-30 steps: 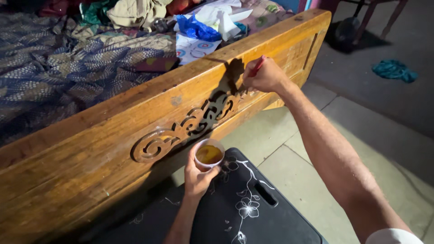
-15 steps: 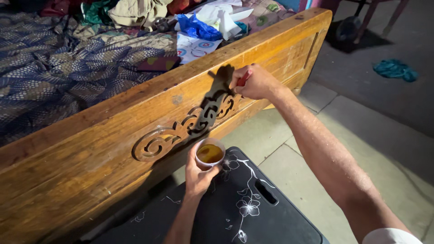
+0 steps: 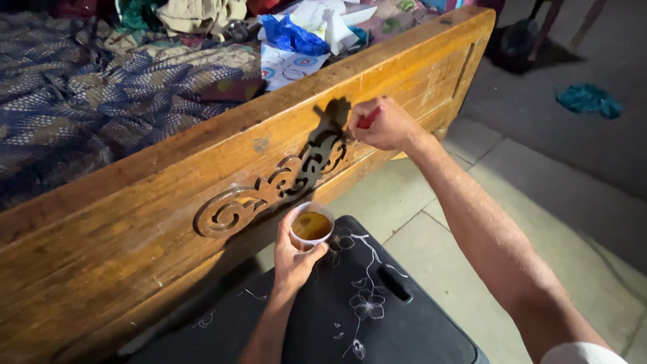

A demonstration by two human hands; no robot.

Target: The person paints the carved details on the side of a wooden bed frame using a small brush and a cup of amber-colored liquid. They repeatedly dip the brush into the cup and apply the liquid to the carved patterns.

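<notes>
Footboard (image 3: 155,222) of glossy brown wood runs across the view, its carved scrollwork (image 3: 276,185) set on the near face, and the risks sit around it. Bedding (image 3: 87,81) in blue pattern lies just behind the footboard's top edge; a loaded brush flicked upward could spot it. Stool (image 3: 350,310), black with white flowers, stands below the footboard, under the cup, so it would catch a spill. Right hand (image 3: 384,125) is at the right end of the scrollwork, fingers closed tight round a red-handled brush (image 3: 368,118); the bristles are hidden, so I cannot tell whether they touch the wood. Pressing too hard there would likely leave runs pooling in the cut-outs. Left hand (image 3: 293,259) is just under the scrollwork, fingers wrapped round a small white cup (image 3: 311,226) of amber liquid, held roughly level. A tilt while attention is on the brush would probably slop liquid over the rim.
</notes>
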